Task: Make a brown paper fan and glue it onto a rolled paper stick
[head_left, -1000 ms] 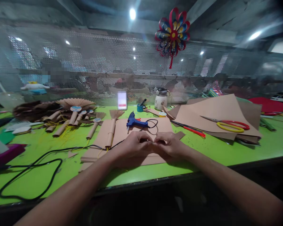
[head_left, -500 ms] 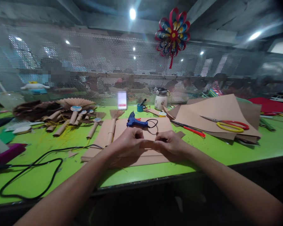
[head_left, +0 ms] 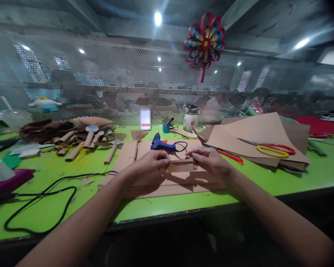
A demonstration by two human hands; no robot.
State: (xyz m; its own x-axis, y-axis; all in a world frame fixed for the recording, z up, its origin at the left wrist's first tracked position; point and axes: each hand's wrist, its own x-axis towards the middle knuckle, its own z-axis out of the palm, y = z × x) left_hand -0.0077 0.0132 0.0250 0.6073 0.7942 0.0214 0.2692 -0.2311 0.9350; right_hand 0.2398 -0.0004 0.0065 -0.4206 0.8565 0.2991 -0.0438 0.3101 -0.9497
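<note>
A folded strip of brown kraft paper (head_left: 180, 166) is held between my hands, just above the stacked brown paper sheets (head_left: 144, 192). My left hand (head_left: 151, 165) pinches its left end between thumb and fingers. At the right end, my right hand (head_left: 211, 161) has its thumb and bent fingers around the edge. A blue glue gun (head_left: 163, 145) lies on the sheets right behind my hands, its nozzle raised. Left of it rests a small pleated paper fan with a rolled handle (head_left: 133, 146).
Finished paper fans (head_left: 90, 139) with yellow strings are piled at the left, near a black cable (head_left: 58, 189). Scissors (head_left: 272, 148) lie on large brown sheets at the right. A flask (head_left: 191, 118) and a phone (head_left: 145, 119) stand at the back of the green table (head_left: 128, 211).
My hands have moved apart, and more of the strip shows between them. The fingers of my right hand have loosened and spread somewhat. The glue gun lies still.
</note>
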